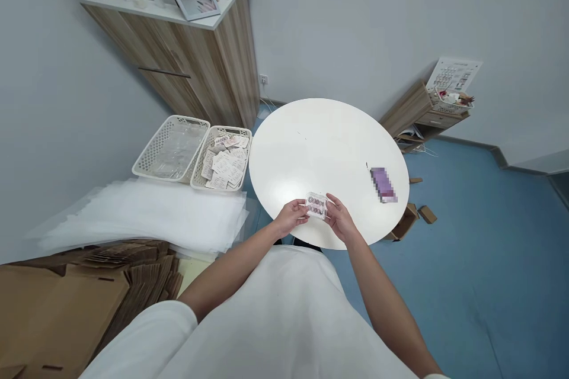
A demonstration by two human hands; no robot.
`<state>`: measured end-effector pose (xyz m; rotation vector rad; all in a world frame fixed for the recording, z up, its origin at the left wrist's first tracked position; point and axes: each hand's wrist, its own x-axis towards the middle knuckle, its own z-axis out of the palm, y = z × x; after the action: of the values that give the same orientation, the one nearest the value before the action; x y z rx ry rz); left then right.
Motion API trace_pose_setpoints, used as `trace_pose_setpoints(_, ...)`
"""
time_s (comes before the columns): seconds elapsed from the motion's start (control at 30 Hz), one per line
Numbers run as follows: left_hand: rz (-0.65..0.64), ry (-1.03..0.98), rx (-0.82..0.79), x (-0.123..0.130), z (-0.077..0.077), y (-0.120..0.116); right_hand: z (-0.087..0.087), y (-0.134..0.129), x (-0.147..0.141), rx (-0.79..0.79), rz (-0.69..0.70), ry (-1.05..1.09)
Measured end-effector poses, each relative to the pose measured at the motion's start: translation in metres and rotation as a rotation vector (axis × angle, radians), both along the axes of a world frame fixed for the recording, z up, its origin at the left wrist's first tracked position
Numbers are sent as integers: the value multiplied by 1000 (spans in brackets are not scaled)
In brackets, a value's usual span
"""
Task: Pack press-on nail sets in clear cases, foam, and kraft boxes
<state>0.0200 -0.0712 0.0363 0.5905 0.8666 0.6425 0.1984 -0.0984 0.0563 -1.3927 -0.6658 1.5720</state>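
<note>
Near the front edge of the round white table (pixel 324 148), both hands grip a small clear plastic box. Two rows of pinkish, dark-rimmed round shapes show through this box (pixel 316 205); what they are is too small to tell. My left hand (pixel 291 217) has its fingers closed on the left side, with the thumb near the front. On the opposite side, my right hand (pixel 340 219) pinches the edge between thumb and fingers. A purple blurred-out object (pixel 383 184) lies at the table's right.
Left of the table stand a white basket of printed cards (pixel 227 167) and another basket with clear plastic pieces (pixel 175 148). White sheets (pixel 146 213) and flattened cardboard (pixel 57 314) lie nearer. A cabinet (pixel 231 53), a small shelf (pixel 406 109) and an open carton (pixel 405 222) surround the table.
</note>
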Motion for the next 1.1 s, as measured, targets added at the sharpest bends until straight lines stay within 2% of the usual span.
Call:
trace_pose_setpoints(0.1,38,35,17,10,-3,-3,-5,-9,5,-65,9,-28)
trace_pose_setpoints(0.27,25,222,99,21,-4,-8,-10,-18,16,-65,-32,-90)
trace_pose_setpoints(0.43,-2,331,155,29,-6,-9,-15,-11,28,-61,-23,-102)
trace_pose_setpoints(0.6,72,452,276,31,-14,-12,-24,-4,32,-44,13,-75)
trace_pose_setpoints(0.77,100,613,314,21,-20,-26,-33,2,18,-52,105,-143)
trace_pose_setpoints(0.9,205,730,318,11,-20,-33,-38,10,-4,-72,152,-199)
trace_pose_setpoints(1.0,329,737,334,0,-19,-26,-40,22,-23,-62,174,-222)
trace_pose_setpoints(1.1,370,726,338,-16,-23,-13,-42,41,-45,-51,203,-250)
